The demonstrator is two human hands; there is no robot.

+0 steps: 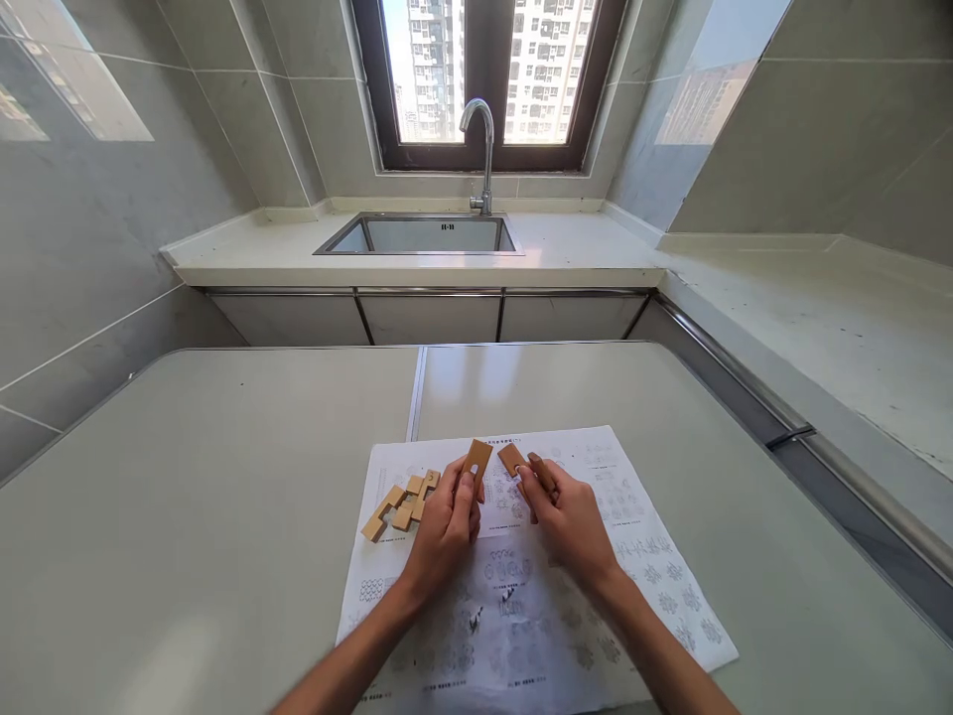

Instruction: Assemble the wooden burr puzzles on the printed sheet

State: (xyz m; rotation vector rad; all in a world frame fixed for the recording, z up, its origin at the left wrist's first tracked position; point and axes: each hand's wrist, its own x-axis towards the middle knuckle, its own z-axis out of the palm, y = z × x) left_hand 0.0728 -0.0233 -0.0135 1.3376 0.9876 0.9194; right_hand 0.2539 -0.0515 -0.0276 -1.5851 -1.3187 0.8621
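My left hand (448, 511) is closed on a flat brown wooden piece (477, 457) with a small pale spot, perhaps a hole or notch; its upper end sticks out past the thumb. To the right, my right hand (570, 516) pinches a brown wooden piece (510, 458), with more brown wood showing by the index finger. Whether that is one piece or more I cannot tell. The two hands are apart, above a printed paper sheet (632, 586). Beside my left hand, several notched, lighter wooden blocks (402, 505) lie on the sheet, touching or close together.
The sheet, covered in small diagrams, lies on a pale table (186, 516) with a seam at its far half. Beyond stand a white counter (253, 248), a steel sink (417, 234), a tap (486, 149) and a window (487, 79). A metal rail (856, 467) runs along the right.
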